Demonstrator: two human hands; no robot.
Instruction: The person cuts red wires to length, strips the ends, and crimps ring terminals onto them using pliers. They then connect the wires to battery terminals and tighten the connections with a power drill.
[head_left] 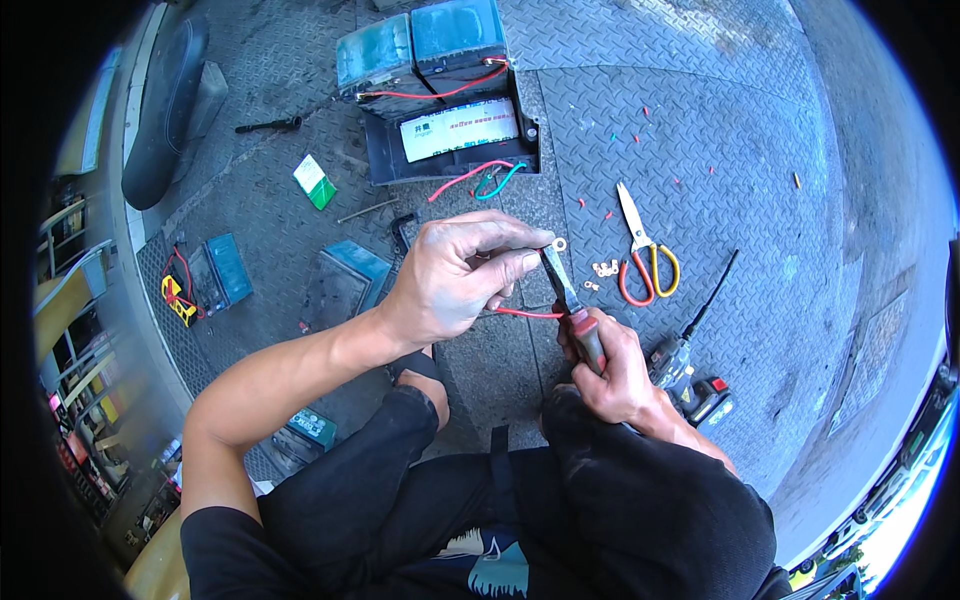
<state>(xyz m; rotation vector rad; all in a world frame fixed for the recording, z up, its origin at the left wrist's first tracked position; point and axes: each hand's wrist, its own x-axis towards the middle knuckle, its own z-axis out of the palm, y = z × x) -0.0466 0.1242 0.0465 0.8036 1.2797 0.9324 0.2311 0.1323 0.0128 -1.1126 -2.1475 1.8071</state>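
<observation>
My left hand [445,275] is closed in a pinch, with a small copper ring terminal [560,245] just beyond its fingertips. A red wire [530,314] comes out below that hand and runs toward my right hand [618,375]; its end inside the pinch is hidden. My right hand is wrapped round the red and grey handles of a pair of pliers [562,284]. The pliers' jaws point up and meet the left fingertips beside the terminal. Whether the jaws grip the terminal or the wire is hidden.
Scissors [638,240] lie right of the hands, beside loose copper terminals [605,269]. A cordless power tool [685,375] rests near my right forearm. Ahead stands a black battery case [455,172] with teal batteries [460,28]. More batteries [228,268] and a yellow meter [178,300] are left.
</observation>
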